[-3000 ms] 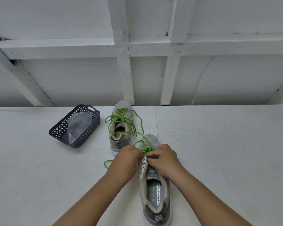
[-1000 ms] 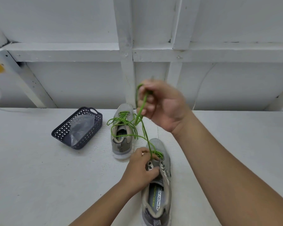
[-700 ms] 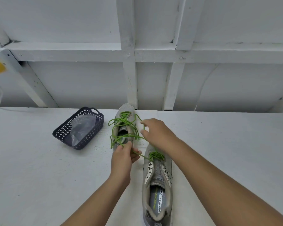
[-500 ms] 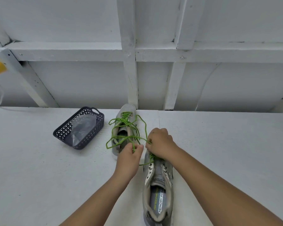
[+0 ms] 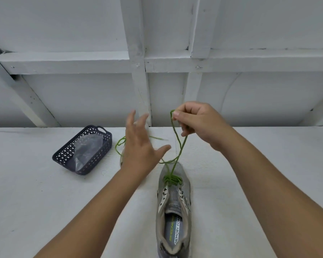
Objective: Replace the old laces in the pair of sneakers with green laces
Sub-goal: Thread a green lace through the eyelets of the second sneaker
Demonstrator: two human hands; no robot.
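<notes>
The near sneaker (image 5: 173,207) lies on the white counter (image 5: 35,202) just right of centre, heel toward the camera and toe pointing away, its printed insole showing in the open mouth. A green lace (image 5: 177,146) is threaded only through the eyelets nearest the toe, where it bunches in a small cross, and both strands rise from there. The right hand (image 5: 199,125) is lifted above the toe, thumb and forefinger pinching the lace near its upper bend, the other fingers curled. The left hand (image 5: 140,146) hovers to the left with fingers spread and straight, gripping nothing; a strand passes close to its thumb, and contact there cannot be told. Behind that hand the far sneaker (image 5: 122,161) is almost wholly hidden, with only a sliver of its side and a loop of its own green lace showing. Further left, well apart from both shoes, stands a dark perforated basket (image 5: 63,155) holding a crumpled clear plastic bag (image 5: 86,148). Half a second ago both hands were down at the near sneaker's toe, pinching the lace close together; now the right has drawn it upward and the left has let go and opened. Bare counter stretches wide to the right and in the near left, ending at the white framed wall (image 5: 250,62) behind.
</notes>
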